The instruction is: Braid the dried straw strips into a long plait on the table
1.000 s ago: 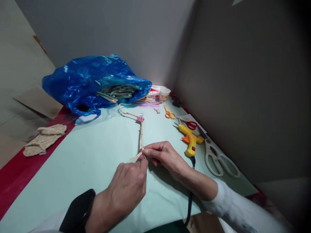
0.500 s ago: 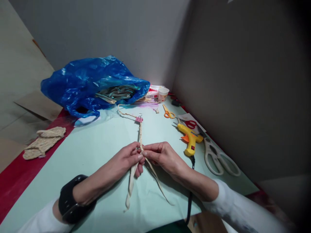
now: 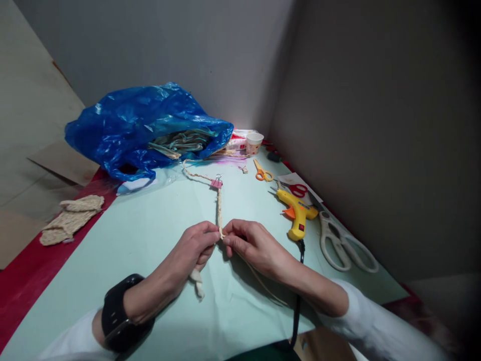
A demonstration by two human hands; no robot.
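A pale braided straw cord (image 3: 218, 208) runs down the light green table top (image 3: 143, 235) from a pink binder clip (image 3: 216, 183). My left hand (image 3: 195, 248) and my right hand (image 3: 251, 243) meet at the cord's near end, both pinched on its loose strands. One flat strand (image 3: 197, 282) hangs under my left hand. A thinner strand (image 3: 263, 286) trails toward me beneath my right wrist. A black band sits on my left wrist (image 3: 120, 313).
A blue plastic bag (image 3: 146, 128) of straw lies at the back. To the right are orange scissors (image 3: 263, 174), red-handled scissors (image 3: 298, 190), a yellow glue gun (image 3: 298, 213) with black cable, and large white shears (image 3: 343, 243). A paper cup (image 3: 254, 143) stands by the wall. Woven pieces (image 3: 71, 215) lie left.
My left hand turned from back-up over the strands to pinching beside my right hand. The loose strands fell toward me, and the flat one now lies bunched under my left hand.
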